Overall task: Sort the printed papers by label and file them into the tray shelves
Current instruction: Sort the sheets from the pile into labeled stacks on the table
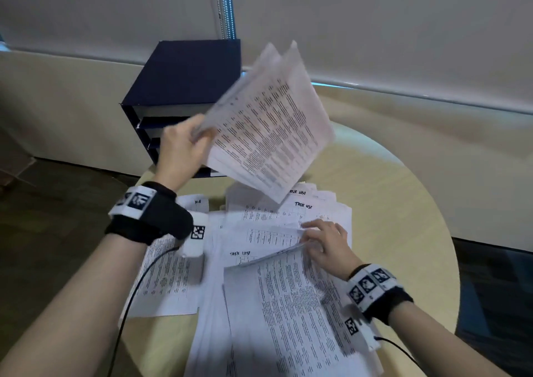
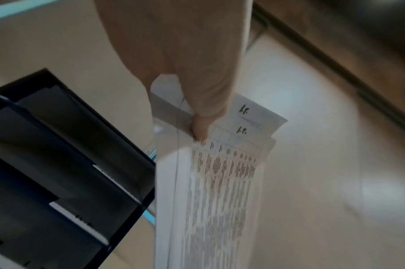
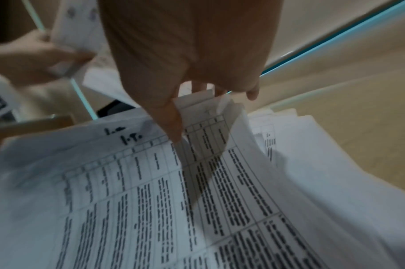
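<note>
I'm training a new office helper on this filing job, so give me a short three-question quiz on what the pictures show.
1. True or false: the left hand holds a bundle of papers in the air, in front of the dark blue tray shelves.
2. What is the right hand doing? A) resting on the bare table B) lifting the edge of a sheet from the pile on the table C) reaching into the shelves
3. Fill in: several sheets on the table carry the handwritten label "TASK ____".

Key: 1 true; 2 B; 3 LIST
</note>
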